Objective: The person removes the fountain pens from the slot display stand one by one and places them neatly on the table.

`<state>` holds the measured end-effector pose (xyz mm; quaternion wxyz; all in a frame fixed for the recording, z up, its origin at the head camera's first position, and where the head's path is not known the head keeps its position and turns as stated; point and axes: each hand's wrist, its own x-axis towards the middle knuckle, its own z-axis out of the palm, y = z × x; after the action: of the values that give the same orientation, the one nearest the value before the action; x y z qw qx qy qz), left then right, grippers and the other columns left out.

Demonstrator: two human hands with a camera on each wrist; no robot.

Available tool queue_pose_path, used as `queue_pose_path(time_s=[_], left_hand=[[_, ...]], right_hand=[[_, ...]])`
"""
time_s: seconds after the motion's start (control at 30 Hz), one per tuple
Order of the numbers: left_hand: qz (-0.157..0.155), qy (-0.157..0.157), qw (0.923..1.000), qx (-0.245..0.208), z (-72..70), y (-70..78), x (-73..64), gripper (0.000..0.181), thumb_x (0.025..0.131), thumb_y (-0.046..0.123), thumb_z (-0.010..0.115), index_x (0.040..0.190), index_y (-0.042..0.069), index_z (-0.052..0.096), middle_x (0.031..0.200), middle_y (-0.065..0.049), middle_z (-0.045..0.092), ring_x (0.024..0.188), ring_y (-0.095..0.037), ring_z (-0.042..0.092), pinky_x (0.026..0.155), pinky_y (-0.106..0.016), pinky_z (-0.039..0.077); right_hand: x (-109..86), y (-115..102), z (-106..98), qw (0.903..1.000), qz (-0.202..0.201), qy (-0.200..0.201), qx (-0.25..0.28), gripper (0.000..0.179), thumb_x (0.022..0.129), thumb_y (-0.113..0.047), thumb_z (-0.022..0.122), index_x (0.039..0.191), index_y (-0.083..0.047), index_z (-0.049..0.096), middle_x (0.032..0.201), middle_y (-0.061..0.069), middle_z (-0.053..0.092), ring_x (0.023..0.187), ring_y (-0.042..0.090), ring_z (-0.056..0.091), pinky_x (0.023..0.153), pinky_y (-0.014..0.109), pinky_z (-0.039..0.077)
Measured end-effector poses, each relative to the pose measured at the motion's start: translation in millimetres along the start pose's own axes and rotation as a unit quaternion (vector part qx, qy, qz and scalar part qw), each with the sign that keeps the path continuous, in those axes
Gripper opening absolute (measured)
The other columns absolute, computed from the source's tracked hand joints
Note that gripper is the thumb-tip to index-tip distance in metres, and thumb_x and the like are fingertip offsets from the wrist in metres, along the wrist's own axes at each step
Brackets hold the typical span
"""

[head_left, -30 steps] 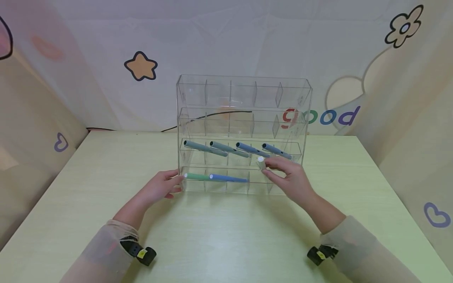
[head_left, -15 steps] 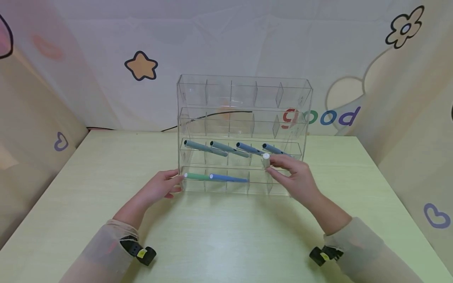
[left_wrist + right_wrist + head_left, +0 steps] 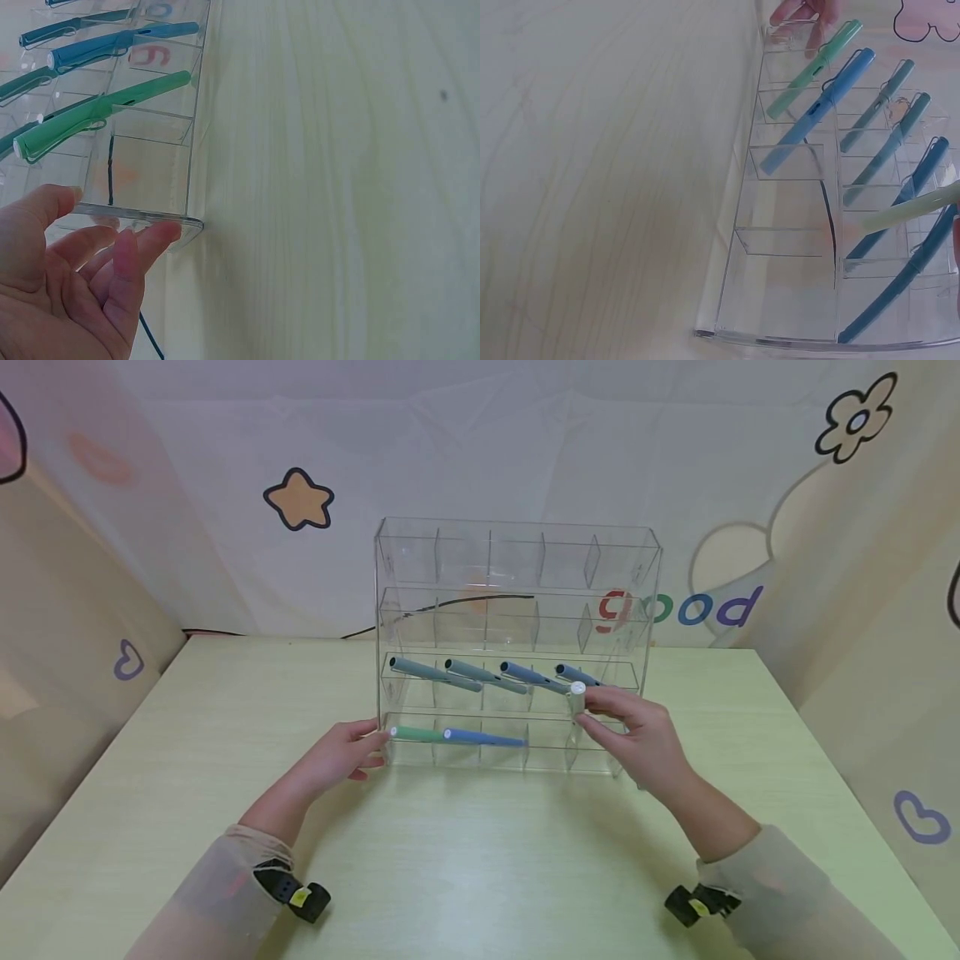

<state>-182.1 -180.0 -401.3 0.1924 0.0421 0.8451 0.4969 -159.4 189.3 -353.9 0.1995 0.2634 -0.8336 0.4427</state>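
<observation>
My left hand grips the left side of a clear acrylic pen rack; in the left wrist view the thumb and fingers lie on either side of its end panel. My right hand pinches a pale, whitish-green pen by its capped end, before the rack's lower right part. Its narrower end points at the rack in the right wrist view. On the bottom tier lie a green pen and a blue pen, side by side at the left. The fingers of my right hand are mostly out of the right wrist view.
One tier higher, two teal pens and two darker blue pens rest slanted in their slots. Thin clear dividers part each tier. The rack stands on a pale wooden table, before a printed cloth backdrop.
My right hand has moved right and slightly up across the rack's front, carrying the pale pen. The left hand and the rack have stayed in place.
</observation>
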Motion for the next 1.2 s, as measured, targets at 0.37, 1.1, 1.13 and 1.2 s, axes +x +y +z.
queue_pose_path(time_s=[0.37,1.1,1.13,1.2], left_hand=[[-0.001,-0.001,1.0,0.003,-0.6,-0.8,0.7,0.057,0.097,0.036,0.047,0.143,0.003,0.035,0.132,-0.025,0.048,0.108,-0.031,0.059,0.074,-0.035,0.052],[0.006,-0.002,1.0,-0.002,-0.4,-1.2,-0.5,0.057,0.097,0.036,0.047,0.142,0.003,0.036,0.131,-0.025,0.049,0.108,-0.031,0.059,0.075,-0.036,0.052],[0.005,-0.001,1.0,-0.002,-0.2,-1.3,-0.4,0.057,0.097,0.036,0.048,0.142,0.003,0.036,0.131,-0.025,0.049,0.107,-0.031,0.059,0.075,-0.036,0.052],[0.005,0.0,1.0,-0.002,0.2,-1.4,0.0,0.057,0.097,0.036,0.048,0.142,0.003,0.037,0.13,-0.025,0.05,0.107,-0.031,0.06,0.074,-0.036,0.052]], right_hand=[[-3.7,3.4,-8.6,0.9999,0.013,0.001,-0.008,0.025,0.078,0.009,0.068,0.102,0.004,0.067,0.098,0.011,0.066,0.089,-0.003,0.06,0.081,0.015,0.047],[-14.5,10.0,-34.4,0.9954,0.095,0.009,-0.009,0.025,0.084,0.0,0.066,0.109,0.003,0.065,0.099,-0.011,0.062,0.089,-0.007,0.058,0.081,0.01,0.044],[-15.1,10.6,-35.3,0.995,0.099,0.01,-0.01,0.025,0.084,0.0,0.066,0.11,0.003,0.065,0.099,-0.011,0.063,0.089,-0.007,0.058,0.081,0.01,0.044],[-16.2,12.2,-37.1,0.9946,0.102,0.012,-0.011,0.026,0.084,0.0,0.066,0.111,0.003,0.065,0.099,-0.009,0.063,0.089,-0.007,0.058,0.08,0.01,0.044]])
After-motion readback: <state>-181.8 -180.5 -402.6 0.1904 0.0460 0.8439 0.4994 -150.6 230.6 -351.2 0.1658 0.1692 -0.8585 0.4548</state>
